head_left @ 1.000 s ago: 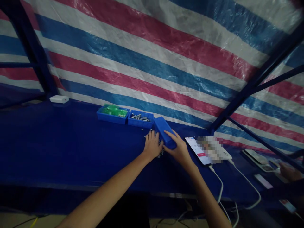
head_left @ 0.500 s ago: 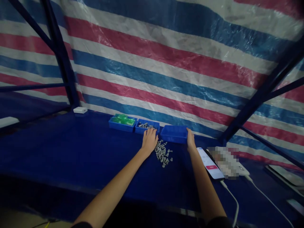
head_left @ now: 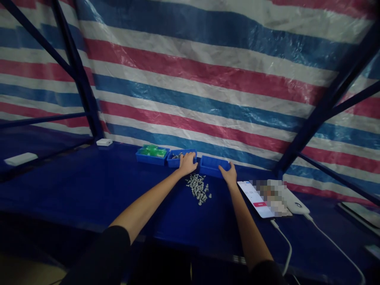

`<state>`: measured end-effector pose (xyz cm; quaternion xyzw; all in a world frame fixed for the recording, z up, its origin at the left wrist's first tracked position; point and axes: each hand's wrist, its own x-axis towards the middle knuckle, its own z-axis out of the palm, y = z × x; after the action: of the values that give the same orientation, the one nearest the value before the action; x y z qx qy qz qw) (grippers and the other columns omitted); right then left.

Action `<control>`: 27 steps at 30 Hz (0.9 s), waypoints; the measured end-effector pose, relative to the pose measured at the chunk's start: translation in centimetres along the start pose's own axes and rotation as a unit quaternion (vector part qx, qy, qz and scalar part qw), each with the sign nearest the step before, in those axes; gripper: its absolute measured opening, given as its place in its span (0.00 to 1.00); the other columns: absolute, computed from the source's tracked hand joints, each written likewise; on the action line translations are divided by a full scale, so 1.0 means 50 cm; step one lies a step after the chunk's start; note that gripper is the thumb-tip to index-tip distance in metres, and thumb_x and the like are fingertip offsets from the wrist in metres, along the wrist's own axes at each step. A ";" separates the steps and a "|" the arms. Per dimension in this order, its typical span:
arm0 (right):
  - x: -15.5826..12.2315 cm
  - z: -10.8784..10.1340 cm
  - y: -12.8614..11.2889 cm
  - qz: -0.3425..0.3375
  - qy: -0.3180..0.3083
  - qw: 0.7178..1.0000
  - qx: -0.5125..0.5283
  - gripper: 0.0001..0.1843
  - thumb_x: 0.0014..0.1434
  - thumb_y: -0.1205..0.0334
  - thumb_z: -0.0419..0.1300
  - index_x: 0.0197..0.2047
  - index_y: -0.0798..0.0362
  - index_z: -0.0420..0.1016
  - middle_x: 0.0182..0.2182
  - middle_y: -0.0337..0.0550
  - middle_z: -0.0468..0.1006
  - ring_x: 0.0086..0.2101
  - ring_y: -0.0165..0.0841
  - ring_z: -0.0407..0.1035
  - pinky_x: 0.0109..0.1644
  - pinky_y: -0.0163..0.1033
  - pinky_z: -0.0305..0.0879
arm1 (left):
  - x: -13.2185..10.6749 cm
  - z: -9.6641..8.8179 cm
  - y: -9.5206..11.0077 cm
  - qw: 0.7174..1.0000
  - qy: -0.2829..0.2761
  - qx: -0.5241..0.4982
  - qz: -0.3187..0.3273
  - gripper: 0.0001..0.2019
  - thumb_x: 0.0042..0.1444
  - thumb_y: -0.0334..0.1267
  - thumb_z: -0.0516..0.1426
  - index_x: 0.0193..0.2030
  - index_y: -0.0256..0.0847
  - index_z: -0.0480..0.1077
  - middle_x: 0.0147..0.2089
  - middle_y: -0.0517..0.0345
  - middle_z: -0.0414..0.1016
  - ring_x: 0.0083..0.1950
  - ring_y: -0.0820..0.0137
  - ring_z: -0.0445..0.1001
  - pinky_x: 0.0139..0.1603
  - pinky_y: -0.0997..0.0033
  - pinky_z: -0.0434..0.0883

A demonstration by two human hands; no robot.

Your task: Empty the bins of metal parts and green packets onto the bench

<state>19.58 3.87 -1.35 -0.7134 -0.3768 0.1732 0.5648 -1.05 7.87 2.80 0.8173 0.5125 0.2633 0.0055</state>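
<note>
My left hand (head_left: 187, 164) curls over the right end of the middle blue bin (head_left: 173, 163), which holds small metal parts and is partly hidden by the fingers. My right hand (head_left: 230, 174) grips the right end of another blue bin (head_left: 209, 171), thumb towards the front and fingers around the outer side. Bare blue walls show inside that bin. On the table in front of the bins, between my hands, lies a loose pile of small metal screw-like pieces (head_left: 197, 188).
A third blue bin (head_left: 151, 159) with green bagged items (head_left: 152, 150) stands at the left of the row. A lit phone (head_left: 257, 202), a white device (head_left: 297, 206) and cables (head_left: 287, 245) lie to the right. White boxes (head_left: 104, 142) sit at left; striped sheeting (head_left: 190, 79) hangs behind.
My left hand has moved from the middle bin's front onto its right end, and that bin now sits slightly turned. My right hand's thumb has spread across the right bin's front corner.
</note>
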 end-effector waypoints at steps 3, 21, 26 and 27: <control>-0.036 0.003 -0.041 -0.123 0.043 0.991 -0.011 0.37 0.45 0.48 0.62 0.56 0.58 0.67 0.56 0.59 0.67 0.56 0.48 0.60 0.61 0.54 0.52 | -0.020 -0.028 0.022 0.999 0.029 -0.016 0.015 0.07 0.54 0.37 0.55 0.39 0.41 0.62 0.42 0.52 0.71 0.48 0.59 0.67 0.50 0.57 0.58; -0.261 0.070 -0.115 -0.085 -0.181 0.952 0.233 0.20 0.45 0.60 0.59 0.44 0.55 0.74 0.37 0.42 0.79 0.38 0.35 0.73 0.45 0.41 0.70 | -0.234 -0.086 -0.025 0.960 -0.001 -0.222 0.168 0.05 0.55 0.40 0.50 0.32 0.42 0.61 0.37 0.57 0.67 0.42 0.65 0.65 0.49 0.62 0.62; -0.297 0.066 -0.114 -0.268 -0.130 0.948 0.114 0.23 0.45 0.65 0.56 0.47 0.53 0.75 0.53 0.47 0.72 0.52 0.39 0.68 0.58 0.46 0.63 | -0.210 -0.042 -0.041 0.967 0.057 -0.238 -0.074 0.19 0.61 0.44 0.44 0.56 0.40 0.55 0.60 0.46 0.57 0.62 0.59 0.56 0.61 0.51 0.55; -0.304 0.065 -0.114 -0.300 -0.129 0.942 0.080 0.24 0.45 0.66 0.57 0.48 0.52 0.76 0.54 0.46 0.71 0.52 0.39 0.68 0.58 0.45 0.64 | -0.208 -0.031 -0.039 0.968 0.041 -0.233 -0.084 0.22 0.61 0.46 0.44 0.59 0.38 0.52 0.63 0.43 0.52 0.65 0.57 0.53 0.62 0.50 0.54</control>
<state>5.47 -4.66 0.27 -0.4914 -0.6275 0.1160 0.5927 -6.84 -0.37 -0.84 0.7362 0.5035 0.4071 0.1969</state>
